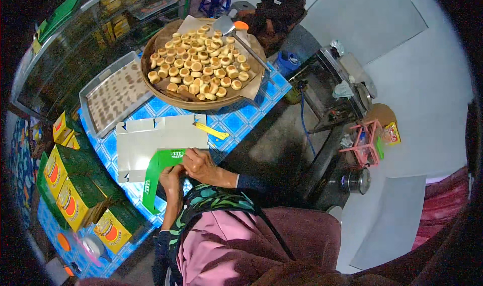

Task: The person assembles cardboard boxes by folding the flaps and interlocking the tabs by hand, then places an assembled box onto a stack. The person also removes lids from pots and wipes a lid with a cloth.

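Observation:
Both hands meet at a bent green cardboard piece (153,171) with white print, close in front of my body. My left hand (172,182) pinches its near edge, fingers closed. My right hand (200,166) is closed over its right end, fingertips close to the left ones; exactly what lies between the fingertips is hidden. Beneath the green piece a flat, pale grey unfolded carton (138,140) with notched edges lies on the blue checked tablecloth (229,116). A yellow cutter-like tool (215,131) rests across the carton's right edge.
A round woven tray (201,105) of small browned buns stands beyond, a metal spatula (246,47) across its rim. Left of it lies a lined baking tray (98,127). Yellow-green boxes (75,205) stand at left. Another person (282,7) sits behind; a stove (332,85) is at right.

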`<state>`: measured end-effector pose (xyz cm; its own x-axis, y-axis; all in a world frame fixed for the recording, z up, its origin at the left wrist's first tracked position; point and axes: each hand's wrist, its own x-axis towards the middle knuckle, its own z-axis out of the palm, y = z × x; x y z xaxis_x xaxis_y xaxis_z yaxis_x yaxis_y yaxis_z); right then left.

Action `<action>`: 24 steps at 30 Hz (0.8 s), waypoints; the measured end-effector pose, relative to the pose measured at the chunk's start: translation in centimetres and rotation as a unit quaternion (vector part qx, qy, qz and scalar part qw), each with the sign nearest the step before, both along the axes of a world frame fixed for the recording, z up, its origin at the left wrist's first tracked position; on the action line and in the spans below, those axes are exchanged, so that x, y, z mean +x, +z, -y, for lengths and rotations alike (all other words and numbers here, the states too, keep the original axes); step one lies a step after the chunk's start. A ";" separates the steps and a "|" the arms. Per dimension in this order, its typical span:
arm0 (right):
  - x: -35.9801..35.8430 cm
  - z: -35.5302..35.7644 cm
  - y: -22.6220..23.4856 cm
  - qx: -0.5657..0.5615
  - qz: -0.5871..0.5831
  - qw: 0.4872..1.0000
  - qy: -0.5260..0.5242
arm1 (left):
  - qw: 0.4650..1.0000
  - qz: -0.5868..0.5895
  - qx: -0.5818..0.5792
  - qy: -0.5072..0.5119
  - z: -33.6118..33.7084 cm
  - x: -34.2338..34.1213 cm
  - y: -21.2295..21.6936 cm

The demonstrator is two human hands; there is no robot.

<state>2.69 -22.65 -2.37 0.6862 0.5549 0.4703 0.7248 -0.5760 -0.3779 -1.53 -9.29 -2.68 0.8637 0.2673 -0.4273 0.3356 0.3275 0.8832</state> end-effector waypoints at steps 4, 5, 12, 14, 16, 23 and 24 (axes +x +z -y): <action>0.1 -0.1 1.0 -0.015 0.003 1.000 0.021 | 0.998 0.037 0.044 0.032 0.4 0.3 0.1; 0.3 -0.6 1.2 -0.021 -0.001 0.999 0.042 | 0.998 0.030 0.047 0.036 -0.5 0.0 -0.7; 0.8 -0.1 0.9 -0.068 -0.016 0.997 0.043 | 0.999 0.029 0.036 0.013 -0.9 0.2 -0.2; 0.7 0.2 1.9 -0.078 -0.009 0.995 0.069 | 0.998 0.043 0.048 0.013 -0.9 0.4 -0.1; 0.4 0.1 1.6 -0.017 -0.064 0.997 0.050 | 0.998 0.040 0.042 0.023 -0.3 0.4 1.5; 0.6 0.4 2.1 -0.017 -0.036 0.996 0.076 | 0.996 0.032 0.085 0.021 -0.3 0.4 1.0; 0.7 0.3 2.0 -0.029 -0.026 0.996 0.080 | 0.995 0.034 0.094 0.020 -0.4 0.4 0.6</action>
<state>3.37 -22.91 -0.39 0.6094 0.6842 0.4006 0.7894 -0.4767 -0.3867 -1.12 -8.86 -2.04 0.8756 0.3722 -0.3080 0.2632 0.1670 0.9502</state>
